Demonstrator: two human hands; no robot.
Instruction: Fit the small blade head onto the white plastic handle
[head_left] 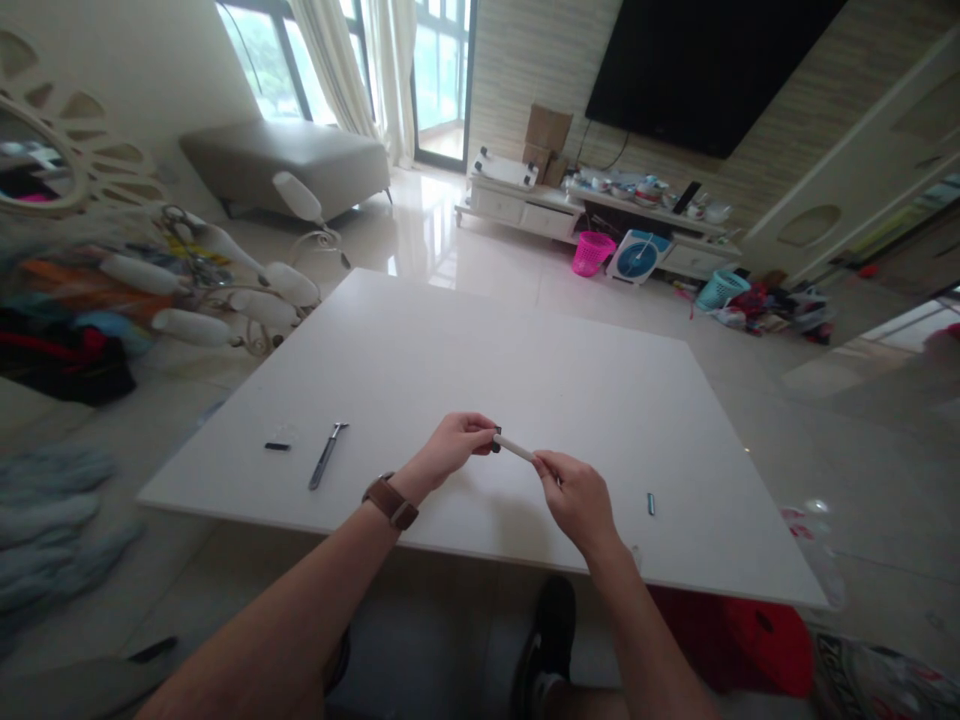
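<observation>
Both my hands are raised just above the near edge of a white table. My right hand pinches the near end of a thin white stick-like tool. At the tool's far end, my left hand pinches a small dark cap or tip. A brown watch sits on my left wrist. On the table to the left lie a grey metal hand tool and a small black piece. A small bluish cylinder lies to the right of my right hand.
Beyond the table are a glossy tiled floor, a grey chaise, a low white TV stand under a wall TV, a pink basket and a teal basket. A white lamp fixture and clutter stand at left. My shoe shows below.
</observation>
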